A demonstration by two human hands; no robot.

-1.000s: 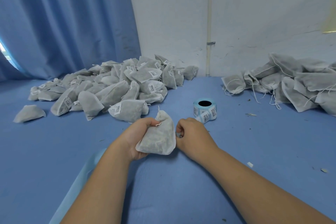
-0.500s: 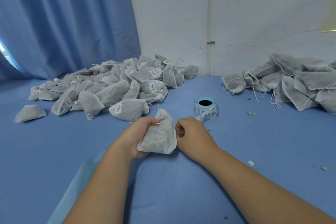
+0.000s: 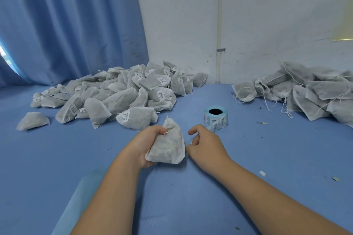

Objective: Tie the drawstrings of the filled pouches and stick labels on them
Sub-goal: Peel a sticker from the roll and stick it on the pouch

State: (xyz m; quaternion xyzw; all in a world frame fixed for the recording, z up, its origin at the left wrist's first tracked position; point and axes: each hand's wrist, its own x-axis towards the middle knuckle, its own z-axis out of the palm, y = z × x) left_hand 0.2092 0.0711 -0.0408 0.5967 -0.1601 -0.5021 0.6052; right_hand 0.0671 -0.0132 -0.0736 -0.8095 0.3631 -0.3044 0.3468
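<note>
Small packing workroom: blue-covered table (image 3: 57, 158) heaped with labelled pouches (image 3: 122, 93), untied pouches (image 3: 305, 89) at right, label roll (image 3: 216, 120) between, blue curtain (image 3: 66, 25), scuffed white wall (image 3: 181, 25) behind

Label roll (image 3: 216, 119) between labelled pile (image 3: 122, 93) left, unlabelled pile (image 3: 305, 91) right.

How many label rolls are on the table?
1. The label roll stands beyond the right hand, between the left pouch heap and the right pouch heap; others may be hidden.

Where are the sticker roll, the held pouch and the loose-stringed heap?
label roll (image 3: 215, 120), head view, its labelled side wall.
held pouch (image 3: 168, 148), head view, middle of its body.
pile of untied pouches (image 3: 313, 91), head view, a middle pouch.
</note>
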